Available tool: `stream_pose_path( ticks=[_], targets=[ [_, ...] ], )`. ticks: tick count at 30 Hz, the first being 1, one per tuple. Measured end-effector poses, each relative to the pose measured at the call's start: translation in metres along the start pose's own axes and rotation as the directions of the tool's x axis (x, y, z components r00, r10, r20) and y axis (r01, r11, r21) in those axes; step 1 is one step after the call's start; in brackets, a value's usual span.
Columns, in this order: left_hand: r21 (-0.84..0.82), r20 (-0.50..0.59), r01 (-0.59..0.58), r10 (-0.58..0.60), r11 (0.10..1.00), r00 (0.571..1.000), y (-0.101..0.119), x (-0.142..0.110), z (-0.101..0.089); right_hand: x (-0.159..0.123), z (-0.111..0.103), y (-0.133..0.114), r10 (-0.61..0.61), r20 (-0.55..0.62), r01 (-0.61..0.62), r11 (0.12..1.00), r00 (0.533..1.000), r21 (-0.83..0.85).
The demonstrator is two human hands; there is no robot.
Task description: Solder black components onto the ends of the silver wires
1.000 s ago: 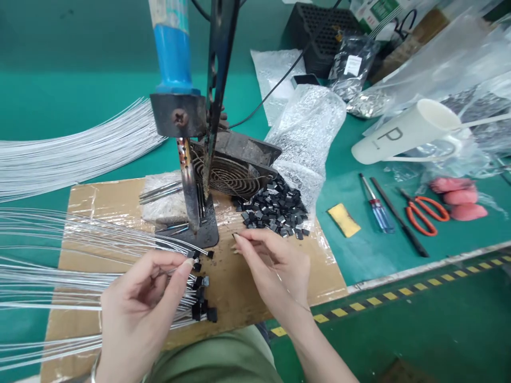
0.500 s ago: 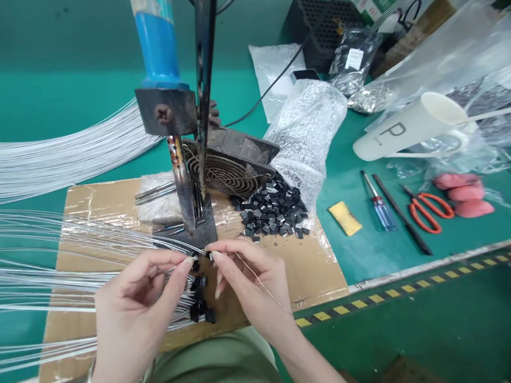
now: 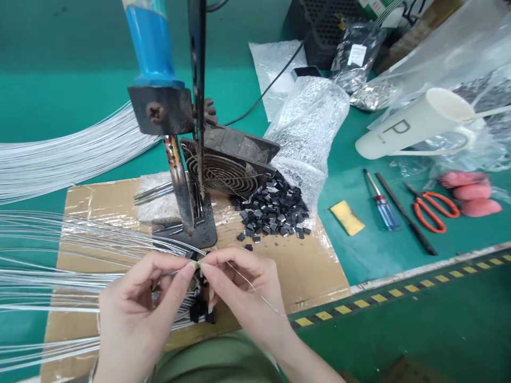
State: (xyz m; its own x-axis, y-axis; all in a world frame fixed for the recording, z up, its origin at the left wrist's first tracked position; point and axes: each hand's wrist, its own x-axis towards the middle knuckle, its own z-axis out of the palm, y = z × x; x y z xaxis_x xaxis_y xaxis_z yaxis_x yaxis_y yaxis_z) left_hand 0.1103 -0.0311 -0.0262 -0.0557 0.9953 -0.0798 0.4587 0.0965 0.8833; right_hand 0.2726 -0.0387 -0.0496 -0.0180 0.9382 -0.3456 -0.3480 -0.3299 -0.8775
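Note:
My left hand (image 3: 149, 303) is closed in a pinch, thumb and forefinger at the end of a thin white wire; the tip is hidden. My right hand (image 3: 243, 292) is pinched on a small black connector, mostly covered by the fingers. Both sets of fingertips meet above the cardboard (image 3: 311, 266). A thin bare strand (image 3: 263, 300), which looks like solder wire, runs across my right hand. Below the fingers lie several black connectors (image 3: 198, 311) on white wires (image 3: 80, 279). A soldering iron (image 3: 181, 194) with a blue handle hangs tip-down in a stand just beyond.
Behind the iron leans a dirty fan (image 3: 223, 170). A pile of black connectors (image 3: 275, 213) lies beside bubble wrap (image 3: 307, 127). At right are a yellow sponge (image 3: 347, 217), a screwdriver (image 3: 383, 205), orange-handled scissors (image 3: 433, 210) and a white mug (image 3: 419, 130). A wire bundle (image 3: 72, 162) lies left.
My hands have come together, so the fingertips now touch where a small gap was. The right hand moved slightly left. The view has shifted a little.

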Motion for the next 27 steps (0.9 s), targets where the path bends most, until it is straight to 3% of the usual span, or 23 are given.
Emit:
stream_pose_path(
  ticks=[5, 13, 19, 27],
  targets=[
    [-0.008, 0.012, -0.027, 0.027, 1.0, 1.0, -0.001, -0.001, -0.001, -0.001, 0.001, 0.003, -0.034, -0.008, 0.034, 0.999, 0.999, 0.01],
    [0.024, 0.005, -0.041, 0.041, 0.999, 0.999, -0.005, 0.0, 0.001, -0.002, 0.002, -0.005, 0.015, -0.009, -0.014, 1.0, 1.0, 0.011],
    [-0.01, 0.036, 0.015, -0.015, 1.0, 0.999, 0.005, 0.005, 0.001, 0.0, -0.002, 0.002, -0.083, -0.1, 0.091, 0.993, 0.992, 0.073],
    [-0.084, 0.053, 0.058, -0.054, 0.995, 0.997, 0.017, 0.01, 0.001, 0.001, 0.0, -0.005, -0.072, -0.086, 0.074, 0.997, 0.994, 0.018]
  ],
)
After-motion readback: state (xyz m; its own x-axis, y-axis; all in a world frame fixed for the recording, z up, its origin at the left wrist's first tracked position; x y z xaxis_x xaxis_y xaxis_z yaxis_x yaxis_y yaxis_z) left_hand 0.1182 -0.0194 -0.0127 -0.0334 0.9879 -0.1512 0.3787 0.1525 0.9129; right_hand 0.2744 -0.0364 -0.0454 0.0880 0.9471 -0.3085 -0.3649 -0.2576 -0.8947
